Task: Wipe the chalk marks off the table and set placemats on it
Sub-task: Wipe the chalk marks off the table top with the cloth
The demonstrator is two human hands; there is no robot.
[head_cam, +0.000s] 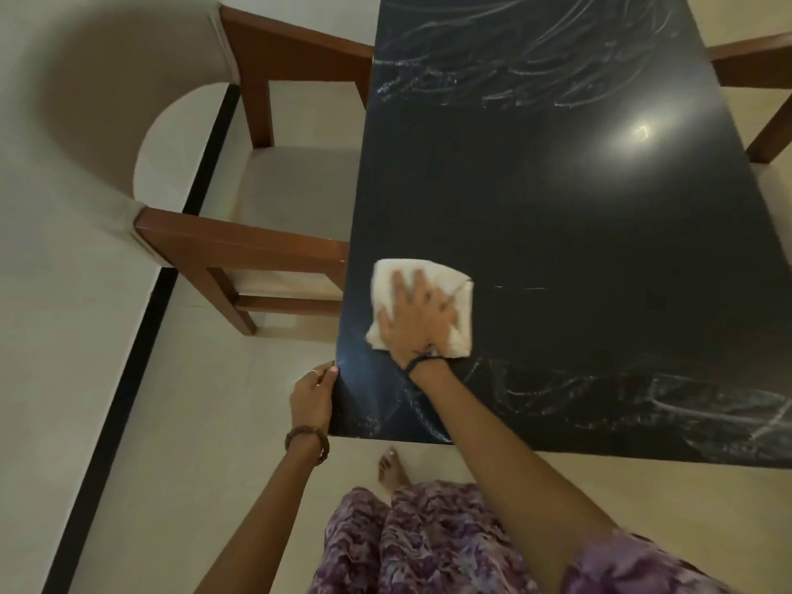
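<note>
Your biggest risk on the black counter (557,216) is uneven coverage: chalk marks (535,66) crowd the far end and another band (643,405) lies along the near edge, with a dark wiped stretch between, so a dragged, loaded cloth could smear dust back over the middle. Your right hand (422,317) lies flat with fingers spread, pressing the folded white cloth (388,276) near the counter's left edge; push past that edge and the cloth may slip off. Your left hand (312,398) grips the near left corner, steadying you. A wooden armchair (240,246) sits tight against the left side and a second chair (754,66) on the right, hampering your reach. No placemats are in view.
</note>
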